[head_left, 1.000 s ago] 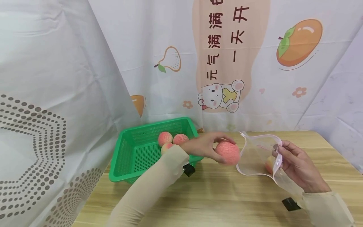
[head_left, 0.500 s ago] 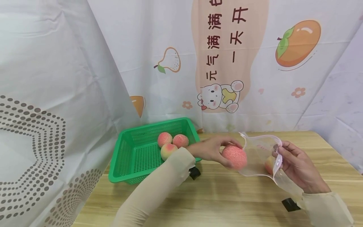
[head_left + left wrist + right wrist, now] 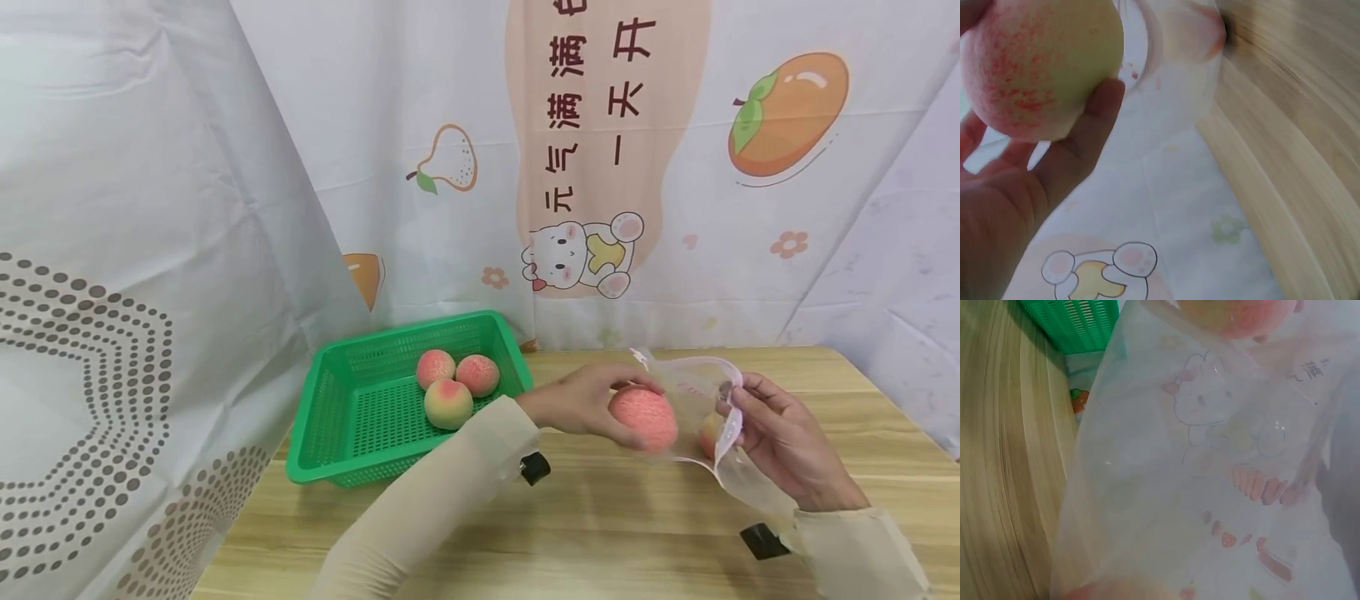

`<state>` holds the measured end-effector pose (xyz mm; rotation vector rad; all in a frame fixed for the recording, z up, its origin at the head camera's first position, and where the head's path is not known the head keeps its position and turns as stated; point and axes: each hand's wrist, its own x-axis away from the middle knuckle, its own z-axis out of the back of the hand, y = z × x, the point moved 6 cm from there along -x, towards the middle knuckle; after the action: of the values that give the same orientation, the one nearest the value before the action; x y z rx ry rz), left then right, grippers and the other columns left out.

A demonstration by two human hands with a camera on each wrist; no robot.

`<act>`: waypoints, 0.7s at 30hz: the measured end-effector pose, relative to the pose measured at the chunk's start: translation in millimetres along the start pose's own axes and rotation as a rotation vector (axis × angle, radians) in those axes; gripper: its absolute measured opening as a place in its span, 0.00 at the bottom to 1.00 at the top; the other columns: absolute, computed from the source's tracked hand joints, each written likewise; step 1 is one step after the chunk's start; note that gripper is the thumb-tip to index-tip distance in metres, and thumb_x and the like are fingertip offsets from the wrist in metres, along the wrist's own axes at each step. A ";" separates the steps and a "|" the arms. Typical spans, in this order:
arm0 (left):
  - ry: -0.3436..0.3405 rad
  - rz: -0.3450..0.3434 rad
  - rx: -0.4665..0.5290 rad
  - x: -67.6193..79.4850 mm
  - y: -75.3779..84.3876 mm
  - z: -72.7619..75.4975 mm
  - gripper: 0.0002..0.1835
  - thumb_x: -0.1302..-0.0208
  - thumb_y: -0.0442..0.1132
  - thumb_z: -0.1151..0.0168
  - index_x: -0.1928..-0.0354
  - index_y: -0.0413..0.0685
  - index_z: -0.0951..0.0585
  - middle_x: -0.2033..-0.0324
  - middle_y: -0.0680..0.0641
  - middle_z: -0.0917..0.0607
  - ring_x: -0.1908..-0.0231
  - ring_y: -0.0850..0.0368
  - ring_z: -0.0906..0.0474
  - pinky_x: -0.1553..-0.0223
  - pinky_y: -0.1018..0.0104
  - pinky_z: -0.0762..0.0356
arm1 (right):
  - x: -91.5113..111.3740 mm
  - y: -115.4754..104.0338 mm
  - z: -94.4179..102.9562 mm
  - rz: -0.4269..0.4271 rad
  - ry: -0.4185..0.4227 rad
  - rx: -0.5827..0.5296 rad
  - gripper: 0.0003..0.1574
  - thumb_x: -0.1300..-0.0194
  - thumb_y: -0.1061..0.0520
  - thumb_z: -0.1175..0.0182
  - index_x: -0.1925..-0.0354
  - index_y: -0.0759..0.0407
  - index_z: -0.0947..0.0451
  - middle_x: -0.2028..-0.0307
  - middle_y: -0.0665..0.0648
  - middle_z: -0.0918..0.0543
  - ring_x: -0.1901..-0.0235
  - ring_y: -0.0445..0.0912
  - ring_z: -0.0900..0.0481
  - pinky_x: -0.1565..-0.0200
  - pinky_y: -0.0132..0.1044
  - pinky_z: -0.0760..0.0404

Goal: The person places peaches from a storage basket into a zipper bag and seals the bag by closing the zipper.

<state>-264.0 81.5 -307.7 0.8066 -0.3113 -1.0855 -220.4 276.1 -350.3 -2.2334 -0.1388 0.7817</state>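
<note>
In the head view my left hand (image 3: 585,404) grips a pink peach (image 3: 647,419) at the mouth of a clear zip bag (image 3: 682,392). The left wrist view has this peach (image 3: 1041,69) close up, yellowish on one side, with thumb and fingers around it. My right hand (image 3: 791,450) pinches the bag's pink-edged rim on the right side, keeping the mouth spread. Another peach (image 3: 708,435) lies inside the bag, partly hidden by the film and rim. Through the printed film (image 3: 1160,475), the right wrist view catches the held peach (image 3: 1241,315) at its top.
A green plastic basket (image 3: 337,477) stands on the wooden table (image 3: 600,533) to the left, with three peaches (image 3: 448,404) grouped at its right end. A printed white curtain (image 3: 450,250) hangs right behind the table.
My left hand has moved right with the peach, from beside the bag to its mouth, uncovering the basket's front peach. My right hand has stayed nearly in place on the rim.
</note>
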 end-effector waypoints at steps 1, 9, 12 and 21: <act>0.014 0.008 -0.026 -1.0 0.5 -0.7 0.32 0.48 0.35 0.22 0.40 0.44 0.23 0.46 0.52 0.21 0.47 0.69 0.27 0.49 0.79 0.27 | -0.3 -0.2 -0.9 0.002 -0.008 0.000 0.27 0.22 0.73 0.73 0.45 0.71 0.27 0.54 0.61 0.20 0.57 0.46 0.18 0.63 0.30 0.18; 0.189 0.076 -0.018 2.6 1.3 10.8 0.24 0.42 0.32 0.27 0.43 0.43 0.21 0.42 0.49 0.20 0.43 0.62 0.25 0.59 0.79 0.21 | -5.2 1.9 -5.5 0.010 0.037 -0.010 0.25 0.21 0.71 0.72 0.46 0.70 0.27 0.56 0.59 0.22 0.58 0.46 0.20 0.62 0.31 0.18; 0.191 0.088 -0.013 10.7 0.9 21.2 0.23 0.41 0.34 0.27 0.44 0.44 0.20 0.44 0.49 0.20 0.43 0.62 0.25 0.52 0.78 0.24 | -7.0 0.9 -5.7 0.040 0.049 -0.052 0.25 0.21 0.71 0.72 0.47 0.71 0.27 0.56 0.60 0.21 0.58 0.47 0.19 0.62 0.31 0.18; 0.196 0.166 -0.031 44.0 -9.9 53.9 0.21 0.39 0.36 0.28 0.44 0.45 0.19 0.45 0.48 0.18 0.42 0.54 0.25 0.43 0.69 0.28 | -4.9 -6.5 -2.5 0.093 0.035 -0.153 0.26 0.22 0.71 0.73 0.47 0.74 0.27 0.54 0.63 0.23 0.56 0.51 0.20 0.57 0.36 0.18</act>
<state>-282.4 17.7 -284.7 0.8371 -0.1916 -0.8472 -222.0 277.6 -342.0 -2.4117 -0.0808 0.8050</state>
